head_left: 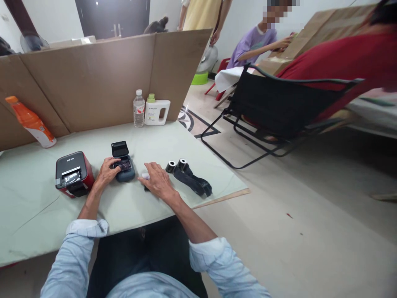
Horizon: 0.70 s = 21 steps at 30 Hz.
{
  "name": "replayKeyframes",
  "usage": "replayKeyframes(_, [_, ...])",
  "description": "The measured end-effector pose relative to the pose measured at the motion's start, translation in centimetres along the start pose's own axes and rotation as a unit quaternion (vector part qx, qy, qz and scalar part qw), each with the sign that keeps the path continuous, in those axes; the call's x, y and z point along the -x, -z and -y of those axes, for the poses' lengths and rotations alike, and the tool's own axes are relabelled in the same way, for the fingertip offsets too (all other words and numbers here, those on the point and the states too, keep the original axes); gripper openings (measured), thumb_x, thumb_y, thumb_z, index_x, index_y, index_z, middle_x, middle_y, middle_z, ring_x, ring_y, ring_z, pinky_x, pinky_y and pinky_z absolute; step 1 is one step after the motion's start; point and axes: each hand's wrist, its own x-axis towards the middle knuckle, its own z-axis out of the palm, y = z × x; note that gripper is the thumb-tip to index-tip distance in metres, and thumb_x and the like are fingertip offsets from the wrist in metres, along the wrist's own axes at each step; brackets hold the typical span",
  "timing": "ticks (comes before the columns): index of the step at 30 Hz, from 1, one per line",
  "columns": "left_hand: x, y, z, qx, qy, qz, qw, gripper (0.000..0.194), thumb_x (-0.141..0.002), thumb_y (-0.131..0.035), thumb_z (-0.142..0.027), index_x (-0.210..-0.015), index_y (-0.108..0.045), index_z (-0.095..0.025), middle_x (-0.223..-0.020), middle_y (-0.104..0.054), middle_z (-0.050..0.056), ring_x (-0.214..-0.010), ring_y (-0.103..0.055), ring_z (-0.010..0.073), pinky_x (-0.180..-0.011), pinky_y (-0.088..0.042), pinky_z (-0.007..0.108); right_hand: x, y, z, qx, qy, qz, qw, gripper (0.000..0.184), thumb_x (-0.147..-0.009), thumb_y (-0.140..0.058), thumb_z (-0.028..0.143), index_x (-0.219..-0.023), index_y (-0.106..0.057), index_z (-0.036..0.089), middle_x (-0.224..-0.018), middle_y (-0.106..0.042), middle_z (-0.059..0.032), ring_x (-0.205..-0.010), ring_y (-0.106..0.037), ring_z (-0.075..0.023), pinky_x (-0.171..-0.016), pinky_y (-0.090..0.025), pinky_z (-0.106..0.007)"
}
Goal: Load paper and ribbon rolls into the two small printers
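On the pale green tabletop, a small dark-blue portable printer [125, 173] sits with its black lid [120, 148] raised. My left hand [107, 173] grips its left side, thumb and fingertips at the edge of the open compartment. A dark, shiny piece shows inside, too small to name. My right hand [157, 179] is just to the right, fingers stretched out and apart over a small white roll [145, 176]. Some black material peeks out below that roll, partly covered by the hand. Two black ribbon rolls [182, 162] with white cores stand beyond my right hand, their loose ribbon [192, 182] trailing toward the table edge.
A red-and-black printer [73, 171] stands left of my left hand. Cardboard [102, 78] walls the table's back; before it are an orange bottle [32, 122], a water bottle [139, 109] and a white jug [157, 111]. A black folding chair [279, 99] and several people are beyond.
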Motion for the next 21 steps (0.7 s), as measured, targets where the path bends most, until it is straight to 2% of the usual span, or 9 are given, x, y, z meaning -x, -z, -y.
replayKeyframes(2, [0.0, 0.1, 0.0, -0.003, 0.004, -0.001, 1.000, 0.035, -0.079, -0.076, -0.034, -0.112, -0.082, -0.026, -0.133, -0.064, 0.010, -0.131, -0.060, 0.0282, -0.120, -0.046, 0.046, 0.4, -0.4, -0.5, 0.004, -0.026, 0.008, 1.000, 0.038, -0.094, -0.073, 0.035, -0.129, -0.063, 0.021, -0.124, -0.067, -0.0153, -0.116, -0.061, -0.0334, -0.097, -0.054, -0.046])
replayKeyframes(5, [0.0, 0.1, 0.1, -0.002, 0.008, -0.001, 1.000, 0.035, -0.079, -0.077, -0.034, -0.113, -0.082, -0.027, -0.133, -0.064, 0.009, -0.131, -0.059, 0.0282, -0.120, -0.045, 0.046, 0.6, -0.7, -1.4, -0.013, -0.021, 0.007, 1.000, 0.029, -0.094, -0.068, 0.026, -0.123, -0.066, 0.022, -0.119, -0.068, -0.0129, -0.113, -0.062, -0.0307, -0.096, -0.054, -0.043])
replayKeyframes(9, [0.1, 0.2, 0.0, -0.003, 0.008, 0.002, 1.000, 0.036, -0.079, -0.076, -0.032, -0.114, -0.082, -0.027, -0.135, -0.063, 0.009, -0.133, -0.058, 0.0288, -0.119, -0.046, 0.046, 0.4, -0.1, -3.1, -0.049, 0.016, 0.000, 0.999, 0.036, -0.092, -0.065, 0.021, -0.127, -0.065, 0.022, -0.118, -0.068, -0.0105, -0.115, -0.062, -0.0286, -0.099, -0.054, -0.042])
replayKeyframes(13, [0.1, 0.3, -0.3, -0.009, 0.013, 0.004, 1.000, 0.037, -0.078, -0.075, -0.030, -0.114, -0.081, -0.026, -0.137, -0.062, 0.010, -0.135, -0.058, 0.0302, -0.120, -0.046, 0.047, 0.3, 0.9, -4.5, -0.043, 0.011, 0.023, 0.999, 0.039, -0.090, -0.064, 0.018, -0.128, -0.064, 0.021, -0.121, -0.068, -0.0103, -0.118, -0.062, -0.0271, -0.103, -0.052, -0.041])
replayKeyframes(16, [0.2, 0.4, -0.4, -0.007, 0.012, 0.012, 1.000, 0.041, -0.075, -0.076, -0.030, -0.116, -0.081, -0.025, -0.139, -0.060, 0.011, -0.136, -0.057, 0.0312, -0.119, -0.047, 0.048, 0.4, 1.3, -4.7, -0.035, 0.012, 0.037, 0.999, 0.036, -0.090, -0.066, 0.020, -0.127, -0.065, 0.021, -0.121, -0.068, -0.0099, -0.117, -0.063, -0.0265, -0.102, -0.053, -0.039])
replayKeyframes(21, [0.2, 0.4, -0.5, 0.007, 0.013, 0.010, 1.000, 0.044, -0.073, -0.080, -0.033, -0.115, -0.081, -0.024, -0.138, -0.060, 0.011, -0.136, -0.057, 0.0310, -0.117, -0.049, 0.047, 0.1, 1.5, -3.4, -0.031, 0.039, -0.005, 0.999, 0.033, -0.094, -0.066, 0.024, -0.127, -0.066, 0.021, -0.126, -0.068, -0.0128, -0.119, -0.063, -0.0295, -0.105, -0.053, -0.045])
